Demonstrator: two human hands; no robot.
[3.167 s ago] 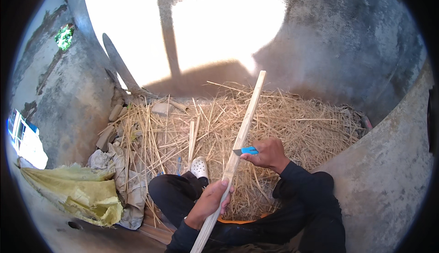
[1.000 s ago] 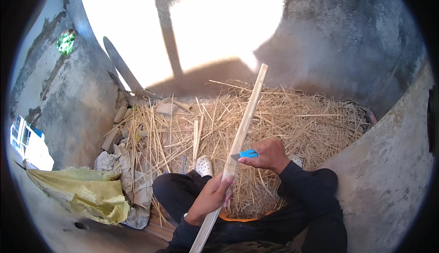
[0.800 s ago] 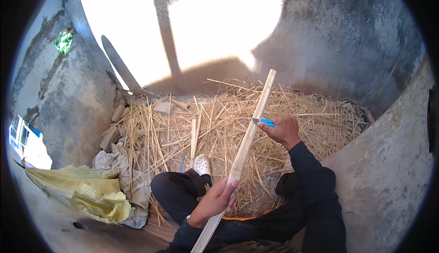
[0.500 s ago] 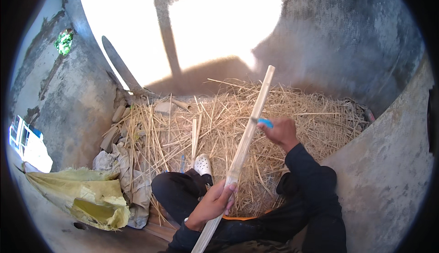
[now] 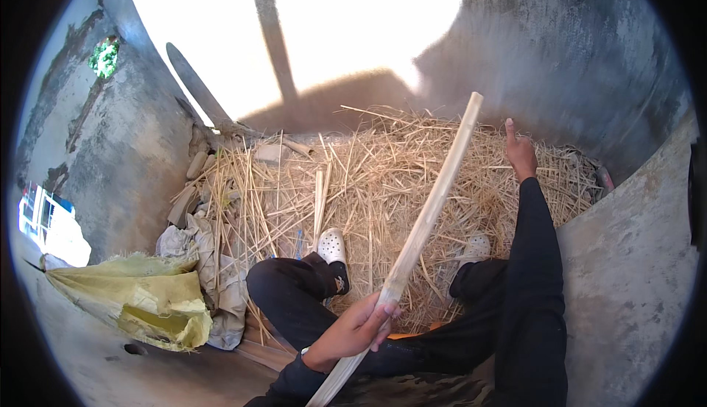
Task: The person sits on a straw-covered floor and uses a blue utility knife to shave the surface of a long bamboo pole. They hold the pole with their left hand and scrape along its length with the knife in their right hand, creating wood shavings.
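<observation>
Well, a broad bed of loose golden straw point(image 5: 368, 168) spreads underfoot, and left of it sags a torn yellow sack point(image 5: 147, 289), its frayed opening gaping, contents hidden from me. Over the straw slants a long, narrow, pale wooden strip point(image 5: 424, 223), lightly streaked, blunt at its far end. The left hand point(image 5: 355, 328) grips its nearer part; the right hand point(image 5: 521, 155), right of the strip and apart, has one digit extended, and I can't tell whether it clasps anything.
</observation>
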